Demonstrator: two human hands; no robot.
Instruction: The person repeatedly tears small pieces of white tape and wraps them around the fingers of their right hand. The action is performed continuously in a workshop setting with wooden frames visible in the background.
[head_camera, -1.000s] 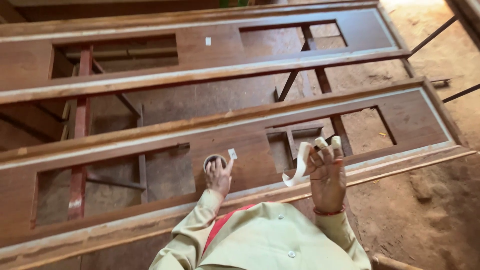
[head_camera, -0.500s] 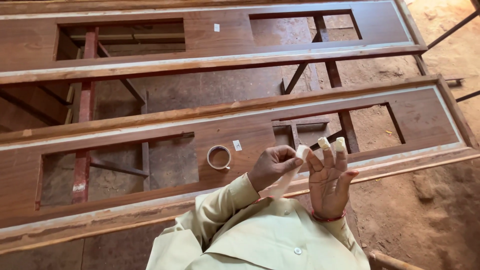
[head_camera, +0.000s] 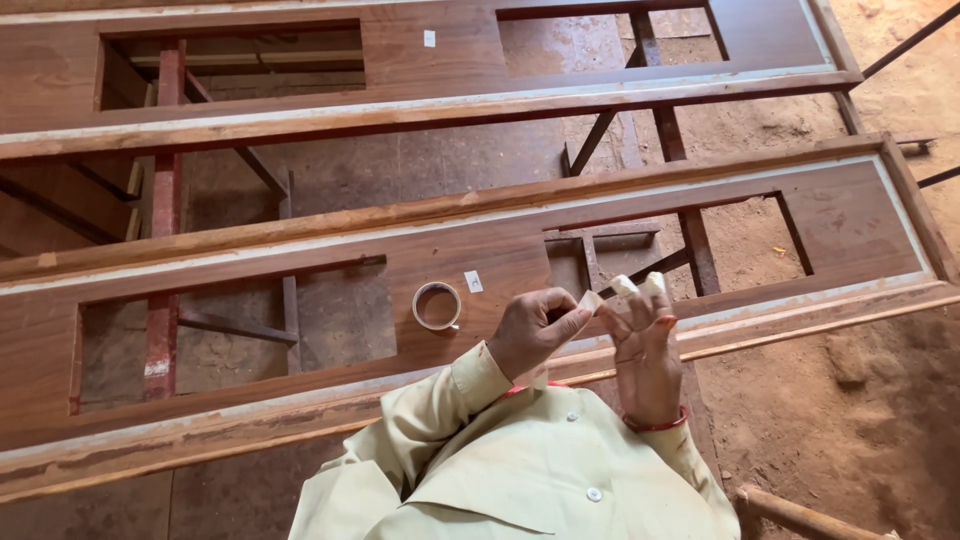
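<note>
My left hand (head_camera: 533, 330) pinches a small white piece of tape (head_camera: 590, 300) between thumb and forefinger, right at the fingertips of my right hand (head_camera: 645, 350). My right hand is raised with its fingers upright, and two more white tape pieces (head_camera: 640, 284) are stuck on its fingertips. A roll of tape (head_camera: 437, 305) lies flat on the brown wooden door panel (head_camera: 480, 255), just left of my left hand. A small white tape square (head_camera: 473, 281) is stuck on the panel beside the roll.
A second brown door panel (head_camera: 440, 70) with cut-out openings lies farther away, parallel to the near one. Both rest on metal stands (head_camera: 165, 200) over a dirt floor (head_camera: 860, 400). A wooden stick (head_camera: 800, 515) lies at the lower right.
My left hand left the tape roll on the panel and moved right to my right hand's fingertips, where it now pinches a tape piece. The long strip is now short pieces.
</note>
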